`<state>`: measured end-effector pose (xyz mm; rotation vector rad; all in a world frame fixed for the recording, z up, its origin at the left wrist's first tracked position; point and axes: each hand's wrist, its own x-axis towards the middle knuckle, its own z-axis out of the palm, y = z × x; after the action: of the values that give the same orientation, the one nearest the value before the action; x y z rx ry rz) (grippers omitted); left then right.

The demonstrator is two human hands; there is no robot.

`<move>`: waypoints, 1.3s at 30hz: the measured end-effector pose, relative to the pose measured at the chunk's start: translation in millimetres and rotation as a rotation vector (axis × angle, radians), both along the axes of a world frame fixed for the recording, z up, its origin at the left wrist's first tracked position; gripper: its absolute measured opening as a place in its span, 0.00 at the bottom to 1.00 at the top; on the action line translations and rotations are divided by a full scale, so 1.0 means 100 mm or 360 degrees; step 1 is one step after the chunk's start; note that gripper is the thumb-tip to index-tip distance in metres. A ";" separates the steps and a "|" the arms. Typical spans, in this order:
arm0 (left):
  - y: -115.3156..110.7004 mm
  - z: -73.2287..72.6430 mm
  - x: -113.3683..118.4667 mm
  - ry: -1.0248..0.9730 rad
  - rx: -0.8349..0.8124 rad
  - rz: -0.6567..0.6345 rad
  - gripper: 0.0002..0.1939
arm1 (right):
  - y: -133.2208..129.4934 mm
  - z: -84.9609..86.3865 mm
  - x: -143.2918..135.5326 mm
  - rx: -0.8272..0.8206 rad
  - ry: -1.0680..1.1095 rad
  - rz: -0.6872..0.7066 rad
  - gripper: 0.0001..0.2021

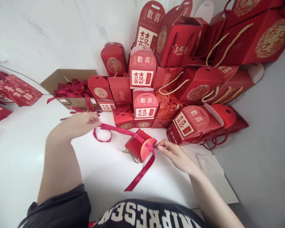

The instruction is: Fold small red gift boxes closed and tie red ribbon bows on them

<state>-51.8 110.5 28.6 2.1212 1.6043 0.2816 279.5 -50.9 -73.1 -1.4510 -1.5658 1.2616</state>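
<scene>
A small red gift box (135, 141) lies tilted on the white table in front of me. A dark red ribbon (118, 129) runs through the hole in its rounded flap, and one loose end hangs down toward me. My left hand (85, 122), to the left of the box, pinches the ribbon's long end and holds it stretched. At the box's right corner is my right hand (173, 153), thumb and forefinger pinched on its edge beside the flap. A twisted beige cord handle (131, 155) sticks out at the box's lower left.
Stacked red gift boxes (143, 76) fill the back and right. A cardboard box (68, 76) of ribbons stands behind my left hand, and a ribbon loop (102, 139) lies nearby. Red bags (17, 90) are at far left. White paper (210, 164) lies right of my right hand.
</scene>
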 end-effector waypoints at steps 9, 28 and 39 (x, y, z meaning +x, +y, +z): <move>-0.28 -0.03 0.63 0.0471 0.0185 -0.0399 0.22 | 0.01 -0.16 -0.16 -0.0145 0.0596 0.0128 0.16; -0.09 -0.25 0.75 -0.0132 -0.0742 -0.1100 0.17 | 0.23 -0.11 -0.17 -0.0080 0.0607 -0.0022 0.17; 0.00 -0.07 0.44 -0.0160 -0.1008 -0.0718 0.17 | 0.16 0.07 0.02 0.0052 0.0434 -0.0312 0.18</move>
<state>-7.5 110.9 22.1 1.8476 0.9417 -0.2378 281.9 -35.4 -65.6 -1.3139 -1.2285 1.2523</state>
